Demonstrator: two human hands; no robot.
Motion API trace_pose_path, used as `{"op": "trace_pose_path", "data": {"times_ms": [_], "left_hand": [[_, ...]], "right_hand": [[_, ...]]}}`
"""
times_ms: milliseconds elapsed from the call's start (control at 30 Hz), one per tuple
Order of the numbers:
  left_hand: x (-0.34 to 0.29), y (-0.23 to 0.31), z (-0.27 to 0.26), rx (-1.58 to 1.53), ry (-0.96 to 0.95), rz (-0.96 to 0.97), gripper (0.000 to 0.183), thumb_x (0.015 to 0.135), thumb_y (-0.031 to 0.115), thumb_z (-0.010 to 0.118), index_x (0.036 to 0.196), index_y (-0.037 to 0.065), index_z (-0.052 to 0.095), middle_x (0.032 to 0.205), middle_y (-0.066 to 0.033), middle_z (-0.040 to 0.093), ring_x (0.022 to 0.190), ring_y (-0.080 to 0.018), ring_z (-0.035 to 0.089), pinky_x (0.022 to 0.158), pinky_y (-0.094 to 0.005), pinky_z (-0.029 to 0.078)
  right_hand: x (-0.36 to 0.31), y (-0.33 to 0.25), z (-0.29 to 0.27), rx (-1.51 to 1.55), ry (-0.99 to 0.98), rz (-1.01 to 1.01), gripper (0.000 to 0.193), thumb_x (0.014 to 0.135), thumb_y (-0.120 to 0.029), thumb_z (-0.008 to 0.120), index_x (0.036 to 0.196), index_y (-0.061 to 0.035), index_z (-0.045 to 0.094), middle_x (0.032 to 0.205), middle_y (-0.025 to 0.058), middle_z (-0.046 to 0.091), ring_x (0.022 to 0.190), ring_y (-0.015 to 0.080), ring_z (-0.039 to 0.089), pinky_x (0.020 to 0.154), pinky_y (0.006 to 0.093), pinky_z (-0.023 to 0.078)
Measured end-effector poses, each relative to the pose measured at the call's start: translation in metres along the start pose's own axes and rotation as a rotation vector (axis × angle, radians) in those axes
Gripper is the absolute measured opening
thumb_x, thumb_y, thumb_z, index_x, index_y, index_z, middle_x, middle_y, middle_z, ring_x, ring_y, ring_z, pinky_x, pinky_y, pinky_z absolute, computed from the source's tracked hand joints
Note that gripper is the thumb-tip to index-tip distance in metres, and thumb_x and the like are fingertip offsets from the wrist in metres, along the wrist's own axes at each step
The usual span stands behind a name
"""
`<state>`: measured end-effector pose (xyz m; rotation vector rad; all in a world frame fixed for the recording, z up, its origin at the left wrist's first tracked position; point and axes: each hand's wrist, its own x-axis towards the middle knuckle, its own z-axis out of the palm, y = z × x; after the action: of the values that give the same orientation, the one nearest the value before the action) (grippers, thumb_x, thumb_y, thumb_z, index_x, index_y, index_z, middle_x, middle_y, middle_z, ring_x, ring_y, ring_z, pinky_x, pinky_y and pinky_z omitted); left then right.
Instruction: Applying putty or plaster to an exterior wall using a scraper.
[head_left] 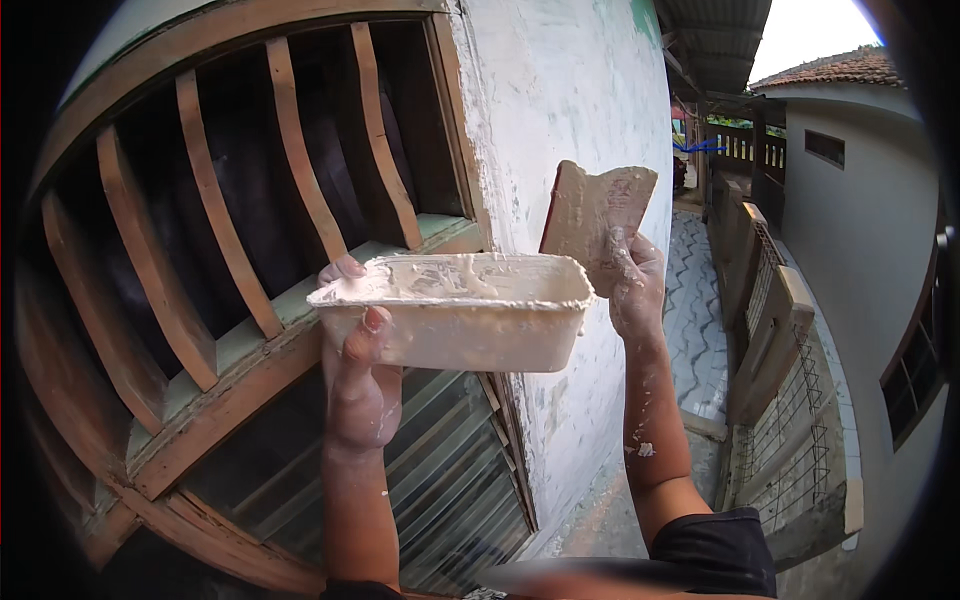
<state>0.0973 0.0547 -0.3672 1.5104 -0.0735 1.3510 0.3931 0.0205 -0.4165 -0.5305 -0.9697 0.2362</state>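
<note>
My left hand (362, 390) is closed on one end of a whitish rectangular plastic tub (475, 338), thumb against its near side and fingertips over the rim. Pale wet putty (440, 280) coats the tub's inner walls and rim; its bottom is hidden. My right hand (638, 290) grips a broad, flat putty scraper (585, 218), raised beyond the tub's right end. Putty covers the face of the scraper, and a reddish edge shows on its left. White smears mark both hands and the right forearm. The scraper is near the white wall, but I cannot tell whether they touch.
A patchy white wall (570, 110) stands ahead. To its left is a wooden window frame (240, 375) with upright bars and glass slats (450, 480) below. At right, a tiled walkway (695, 310) runs beside a low concrete and wire fence (790, 400) and a grey building (860, 190).
</note>
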Motion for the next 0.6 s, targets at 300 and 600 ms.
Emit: {"op": "trace_pose_path", "data": {"times_ms": [300,600], "left_hand": [[-0.121,-0.161,-0.006,-0.475,0.142,-0.560,0.080,0.088,0.053,0.060,0.151,0.016,0.028,0.152,-0.0101,0.033,0.137,-0.0332,0.037,0.112,-0.0510,0.035],[-0.164,-0.253,0.011,-0.582,0.386,-0.810,0.067,0.101,0.055,0.034,0.147,0.006,0.035,0.145,-0.0139,0.043,0.131,-0.0311,0.046,0.107,-0.0461,0.040]], "right_hand": [[-0.151,0.017,-0.089,-0.065,0.373,0.455,0.028,0.099,-0.020,0.057,0.116,0.0020,0.062,0.103,0.0061,0.068,0.085,0.0136,0.065,0.075,0.0294,0.054],[-0.223,0.052,-0.121,-0.126,0.558,0.411,0.022,0.099,-0.018,0.058,0.110,0.0005,0.064,0.098,0.0055,0.068,0.084,0.0123,0.065,0.075,0.0300,0.054]]}}
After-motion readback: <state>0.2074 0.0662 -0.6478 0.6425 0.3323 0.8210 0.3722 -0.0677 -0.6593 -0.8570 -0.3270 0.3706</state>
